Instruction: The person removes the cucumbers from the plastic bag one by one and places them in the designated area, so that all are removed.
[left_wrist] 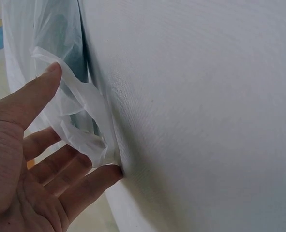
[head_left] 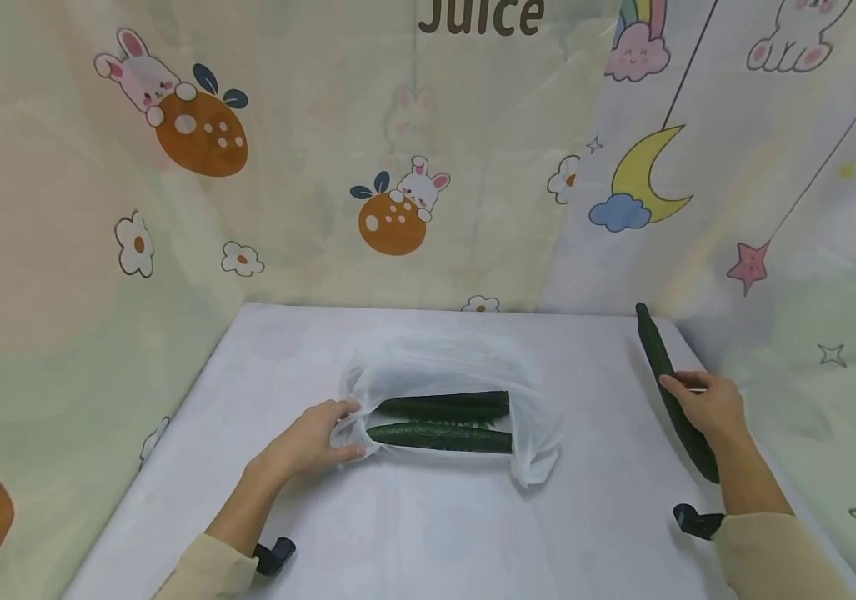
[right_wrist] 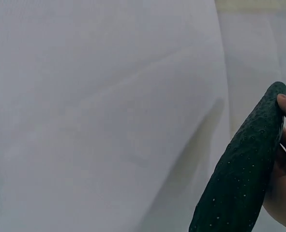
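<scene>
Near right edge of table [head_left: 593,400] — grips lone cucumber [head_left: 678,417] in curled right hand [head_left: 714,410]; touches central bag [head_left: 431,377] of two cucumbers [head_left: 443,436] with loosely spread left hand [head_left: 313,439] — could split bag by tugging.

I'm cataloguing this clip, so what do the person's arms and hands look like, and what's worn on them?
The left hand and right hand are bare, without gloves. The left sleeve and right sleeve are pale beige. A black left wrist device and a black right wrist device jut out by the sleeve ends; no cables show.
</scene>
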`<state>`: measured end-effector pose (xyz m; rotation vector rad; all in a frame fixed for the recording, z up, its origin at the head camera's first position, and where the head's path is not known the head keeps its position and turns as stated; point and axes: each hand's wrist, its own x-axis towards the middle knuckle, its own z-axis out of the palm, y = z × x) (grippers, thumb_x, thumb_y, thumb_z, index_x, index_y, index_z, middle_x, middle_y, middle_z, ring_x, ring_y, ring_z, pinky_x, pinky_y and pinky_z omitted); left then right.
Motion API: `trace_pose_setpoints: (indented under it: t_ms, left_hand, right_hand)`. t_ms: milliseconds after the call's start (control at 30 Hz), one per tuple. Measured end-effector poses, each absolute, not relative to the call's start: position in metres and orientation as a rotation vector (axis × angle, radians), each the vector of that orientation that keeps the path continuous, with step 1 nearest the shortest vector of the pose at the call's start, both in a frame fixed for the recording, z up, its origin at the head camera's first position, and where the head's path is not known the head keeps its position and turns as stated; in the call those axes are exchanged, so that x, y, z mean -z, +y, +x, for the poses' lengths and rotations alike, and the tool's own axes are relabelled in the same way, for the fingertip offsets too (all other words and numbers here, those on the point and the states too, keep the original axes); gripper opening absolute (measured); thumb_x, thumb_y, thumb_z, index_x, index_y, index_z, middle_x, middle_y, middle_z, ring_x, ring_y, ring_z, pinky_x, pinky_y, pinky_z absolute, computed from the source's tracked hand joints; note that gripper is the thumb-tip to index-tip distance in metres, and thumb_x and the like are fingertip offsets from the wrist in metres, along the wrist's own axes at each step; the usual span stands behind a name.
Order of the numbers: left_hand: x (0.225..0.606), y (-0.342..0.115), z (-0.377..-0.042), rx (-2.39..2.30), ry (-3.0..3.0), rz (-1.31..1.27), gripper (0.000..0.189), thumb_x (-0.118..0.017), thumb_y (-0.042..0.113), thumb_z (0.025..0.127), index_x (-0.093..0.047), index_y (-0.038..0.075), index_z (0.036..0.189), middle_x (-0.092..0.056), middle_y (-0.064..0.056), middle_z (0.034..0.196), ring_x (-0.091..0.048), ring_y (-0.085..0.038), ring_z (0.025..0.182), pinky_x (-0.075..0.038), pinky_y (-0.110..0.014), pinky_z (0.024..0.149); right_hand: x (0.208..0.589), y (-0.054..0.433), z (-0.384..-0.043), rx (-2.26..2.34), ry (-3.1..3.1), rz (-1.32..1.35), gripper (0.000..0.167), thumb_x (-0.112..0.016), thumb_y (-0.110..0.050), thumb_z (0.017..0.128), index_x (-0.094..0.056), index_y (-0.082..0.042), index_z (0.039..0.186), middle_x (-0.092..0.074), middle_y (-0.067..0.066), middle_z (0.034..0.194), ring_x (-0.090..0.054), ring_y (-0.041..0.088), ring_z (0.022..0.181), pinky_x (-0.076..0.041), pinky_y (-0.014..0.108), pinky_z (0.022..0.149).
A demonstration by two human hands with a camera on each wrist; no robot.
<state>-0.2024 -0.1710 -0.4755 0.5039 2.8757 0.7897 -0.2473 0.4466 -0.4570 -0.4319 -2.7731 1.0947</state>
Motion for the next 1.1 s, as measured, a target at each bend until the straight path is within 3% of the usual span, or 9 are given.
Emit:
trace_pose_setpoints:
  t_ms: [133, 233, 433, 1100]
  left_hand:
    - [0.479, -0.171, -0.200, -0.784, 2.877, 0.495, 0.070, -0.085, 0.036, 0.084, -0.057, 0.008, 0.143, -0.065, -0.011, 0.128, -0.061, -0.029, 0.121, -0.050, -0.051, 0.104]
    - [0.481, -0.170, -0.198, -0.793, 2.879, 0.497, 0.070, -0.086, 0.035, 0.084, -0.058, 0.008, 0.142, -0.065, -0.010, 0.128, -0.061, -0.029, 0.120, -0.050, -0.050, 0.103]
    - [0.484, -0.169, -0.194, -0.808, 2.870, 0.481, 0.071, -0.086, 0.035, 0.083, -0.058, 0.008, 0.141, -0.065, -0.010, 0.130, -0.060, -0.029, 0.122, -0.049, -0.050, 0.104]
    - [0.480, -0.170, -0.198, -0.778, 2.906, 0.489, 0.071, -0.086, 0.038, 0.083, -0.058, 0.008, 0.142, -0.063, -0.012, 0.136, -0.058, -0.032, 0.128, -0.047, -0.053, 0.107]
  right_hand:
    - [0.469, 0.459, -0.243, -1.028, -2.802, -0.461, 0.067, -0.059, -0.046, 0.102, -0.056, 0.011, 0.135, -0.054, 0.038, 0.132, -0.054, 0.052, 0.114, -0.053, 0.053, 0.082]
    - [0.478, 0.467, -0.242, -0.933, -2.817, -0.451, 0.064, -0.059, -0.044, 0.102, -0.058, 0.013, 0.131, -0.058, 0.038, 0.128, -0.054, 0.054, 0.113, -0.049, 0.061, 0.088]
    - [0.487, 0.477, -0.238, -0.829, -2.843, -0.455, 0.059, -0.060, -0.038, 0.102, -0.059, 0.017, 0.124, -0.061, 0.039, 0.120, -0.053, 0.056, 0.110, -0.047, 0.063, 0.089]
    - [0.483, 0.480, -0.250, -0.725, -2.958, -0.501, 0.060, -0.053, -0.038, 0.103, -0.054, 0.017, 0.128, -0.055, 0.041, 0.125, -0.044, 0.062, 0.113, -0.043, 0.066, 0.092]
